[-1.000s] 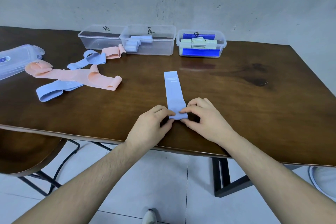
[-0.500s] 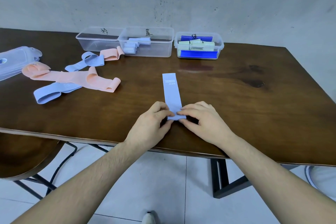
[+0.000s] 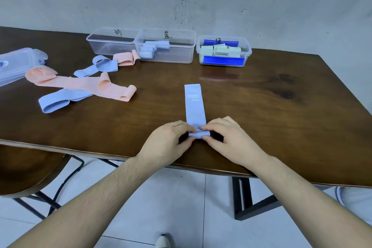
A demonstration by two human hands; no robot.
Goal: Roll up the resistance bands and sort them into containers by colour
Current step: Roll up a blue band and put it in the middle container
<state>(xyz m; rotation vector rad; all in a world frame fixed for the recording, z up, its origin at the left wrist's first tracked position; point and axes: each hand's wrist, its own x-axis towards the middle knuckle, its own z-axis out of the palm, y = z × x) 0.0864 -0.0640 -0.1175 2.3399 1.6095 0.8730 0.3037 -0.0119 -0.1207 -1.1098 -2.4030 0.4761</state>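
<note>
A light blue resistance band (image 3: 194,104) lies flat on the brown table (image 3: 261,119), pointing away from me. Its near end is curled into a small roll. My left hand (image 3: 168,140) and my right hand (image 3: 228,138) pinch that roll from either side with fingertips and thumbs. Three clear containers stand at the back: the left container (image 3: 109,43) looks empty, the middle container (image 3: 167,46) holds light blue rolls, the right container (image 3: 223,51) holds green rolls and dark blue bands.
Loose pink bands (image 3: 80,83) and light blue bands (image 3: 58,101) lie tangled at the left. A clear lid (image 3: 16,64) rests at the far left edge. A wooden chair seat (image 3: 24,169) is below the table's front left.
The near end of the blue band has been turned over into a small roll, and both hands have crept slightly forward with it.
</note>
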